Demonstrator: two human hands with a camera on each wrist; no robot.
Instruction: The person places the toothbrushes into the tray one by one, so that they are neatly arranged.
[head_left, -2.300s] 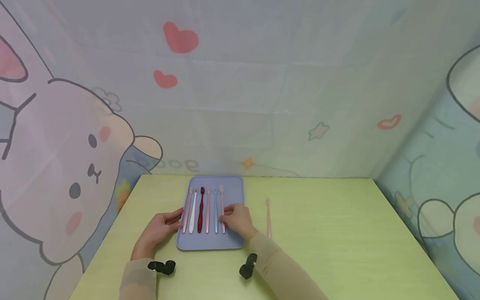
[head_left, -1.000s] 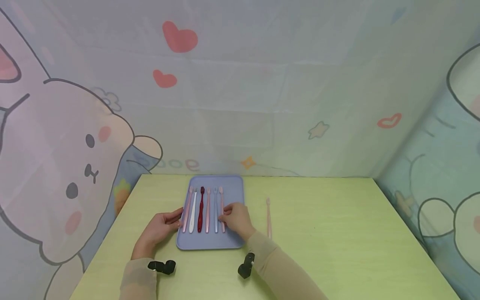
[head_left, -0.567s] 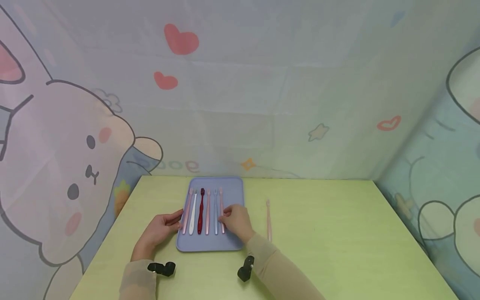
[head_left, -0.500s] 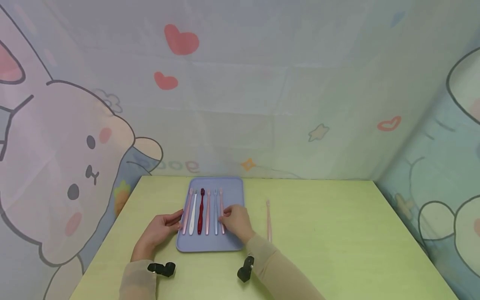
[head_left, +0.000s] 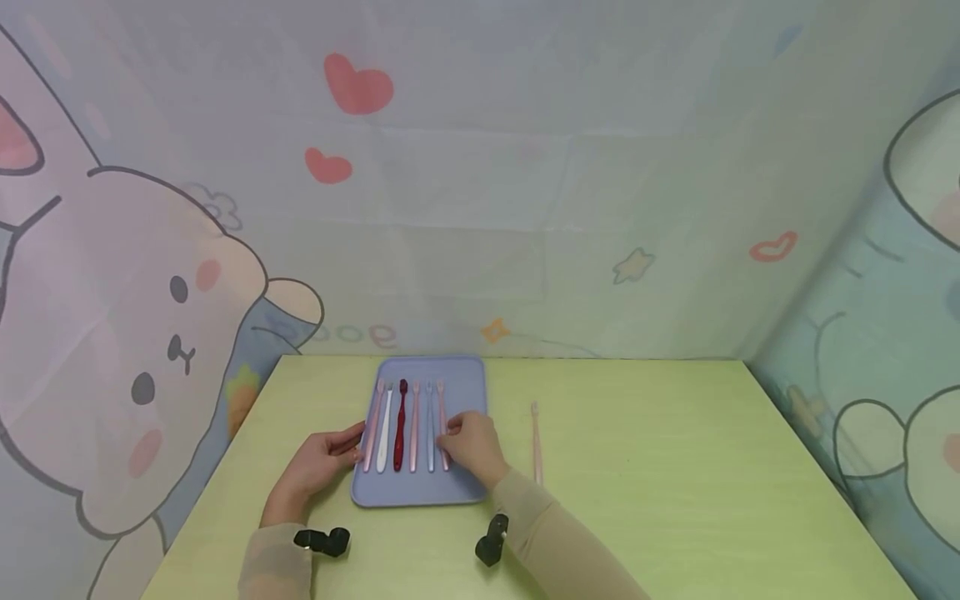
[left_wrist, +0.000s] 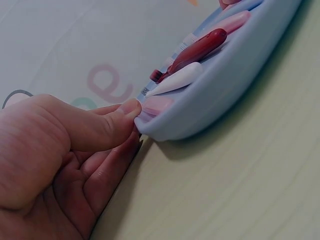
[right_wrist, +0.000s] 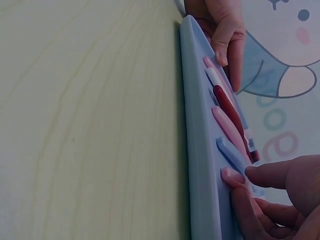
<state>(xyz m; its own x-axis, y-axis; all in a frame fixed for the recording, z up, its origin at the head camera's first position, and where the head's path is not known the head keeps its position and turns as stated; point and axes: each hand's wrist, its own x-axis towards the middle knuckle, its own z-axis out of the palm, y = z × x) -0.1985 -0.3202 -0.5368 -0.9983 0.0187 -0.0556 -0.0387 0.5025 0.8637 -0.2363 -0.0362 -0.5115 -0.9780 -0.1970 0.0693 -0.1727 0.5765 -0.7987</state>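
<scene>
A pale blue-purple tray [head_left: 468,383] lies on the table, bearing a row of toothbrushes with heads pointing away. From the left they are pink [head_left: 374,421], white [head_left: 385,437], dark red [head_left: 400,429], pink [head_left: 415,425], light blue [head_left: 431,425] and pink [head_left: 442,404]. My left hand [head_left: 315,462] pinches the tray's left rim, its thumb on top in the left wrist view. With thumb and fingers, my right hand [head_left: 474,447] pinches the rightmost pink toothbrush by its handle [right_wrist: 232,176]; the fingers partly hide it.
Right of the tray, a lone pink toothbrush [head_left: 536,437] lies on the yellow-green table [head_left: 675,475], its lower end behind the right sleeve. A cartoon-printed cloth [head_left: 570,183] rises behind the table's back edge. A small black camera [head_left: 491,540] sits at the right wrist.
</scene>
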